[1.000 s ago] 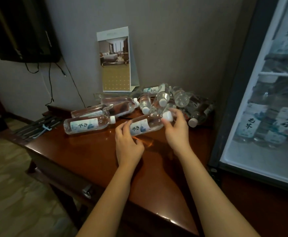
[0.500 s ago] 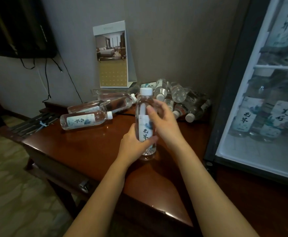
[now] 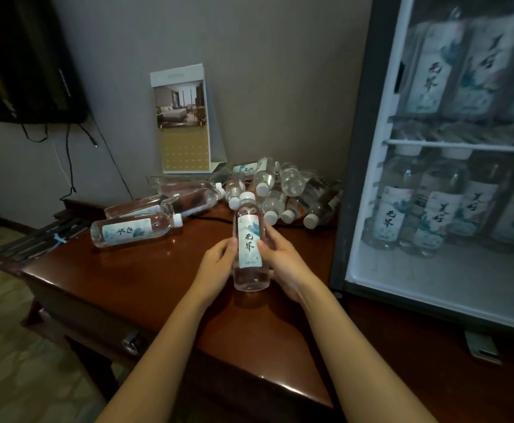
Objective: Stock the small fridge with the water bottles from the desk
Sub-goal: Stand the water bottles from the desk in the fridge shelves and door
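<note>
head | left hand (image 3: pixel 217 267) and right hand (image 3: pixel 286 265) both curled round one upright water bottle (image 3: pixel 249 242), gripped between them over the desk (image 3: pixel 127 276) | loose bottles (image 3: pixel 280 190) heaped beyond the hands | fridge (image 3: pixel 353 178) right of the right hand: stocked bottles (image 3: pixel 387 218) standing on two shelves
</note>
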Demonstrator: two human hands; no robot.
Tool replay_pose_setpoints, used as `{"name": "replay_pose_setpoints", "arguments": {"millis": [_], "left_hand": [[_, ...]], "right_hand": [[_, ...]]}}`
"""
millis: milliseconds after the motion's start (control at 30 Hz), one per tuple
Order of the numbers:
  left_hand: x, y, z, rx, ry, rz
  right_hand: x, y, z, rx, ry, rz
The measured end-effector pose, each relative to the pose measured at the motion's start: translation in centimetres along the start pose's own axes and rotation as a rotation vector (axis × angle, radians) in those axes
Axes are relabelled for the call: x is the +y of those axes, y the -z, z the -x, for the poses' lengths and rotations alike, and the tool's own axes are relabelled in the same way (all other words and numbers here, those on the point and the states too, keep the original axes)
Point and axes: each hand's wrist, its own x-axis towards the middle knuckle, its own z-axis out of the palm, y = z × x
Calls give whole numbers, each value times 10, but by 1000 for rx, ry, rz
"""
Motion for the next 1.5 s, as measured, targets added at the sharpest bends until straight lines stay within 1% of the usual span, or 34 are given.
{"name": "replay_pose_setpoints", "arguments": {"millis": [67,167,333,467,633,767,933,1100,1367,1500], "left_hand": [[6,-6,8,-13,-7,80],[19,-15,22,-16,-49,135],[50,-29,49,-62,-201,160],[76,-47,69,-103,-317,149],[101,-90,76,-164,-420,155],[114,-137,73,-307,-406,192],[121,-196,63,-463,-391,182],[127,-242,46,-506,-432,141],[116,-281,27,-513,-434,155],[109,-290,21,-454,-422,172]], "right_hand": [[-6,3,8,2,22,-11],[-15,10,27,-15,67,-4],[-32,31,67,-68,138,-53],[-49,54,100,-94,222,29],[-66,93,135,27,311,45],[-72,132,161,166,338,93],[-72,174,183,346,383,113],[-63,205,188,527,429,124],[-57,243,178,562,429,166],[-60,251,173,563,424,194]]}}
